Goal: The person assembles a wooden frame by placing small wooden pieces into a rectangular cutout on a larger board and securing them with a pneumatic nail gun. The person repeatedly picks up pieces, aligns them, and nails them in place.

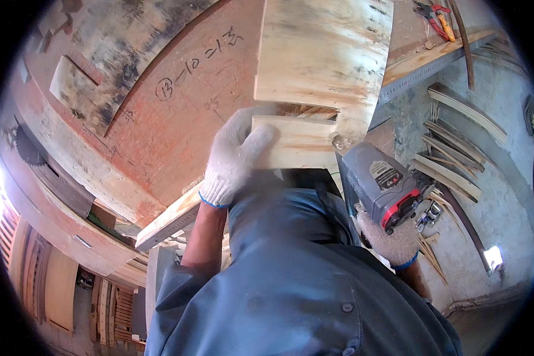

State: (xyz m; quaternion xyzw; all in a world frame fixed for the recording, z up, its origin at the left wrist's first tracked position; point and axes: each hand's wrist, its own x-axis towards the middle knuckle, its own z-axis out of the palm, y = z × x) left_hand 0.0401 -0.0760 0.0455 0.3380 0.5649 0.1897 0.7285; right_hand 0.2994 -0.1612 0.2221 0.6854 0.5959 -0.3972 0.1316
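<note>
A pale curved plywood panel (320,56) with a narrow slot near its near end lies in front of me. My left hand (231,154), in a white knitted glove with a blue cuff, grips the left edge of the panel's near strip, thumb on top. In my right hand (388,237), gloved the same way, is a grey power tool (377,178) with red trim. Its metal tip is at the panel's right edge, close to the slot's end; whether it touches cannot be seen. The tool's body hides most of the right fingers.
A reddish workbench (178,113) with handwritten marks carries another stained, notched panel (124,47). Red- and yellow-handled pliers (442,24) lie at the far right near a steel ruler (421,71). Curved wood strips (451,166) lie at right. A toothed circular blade (26,145) shows at left.
</note>
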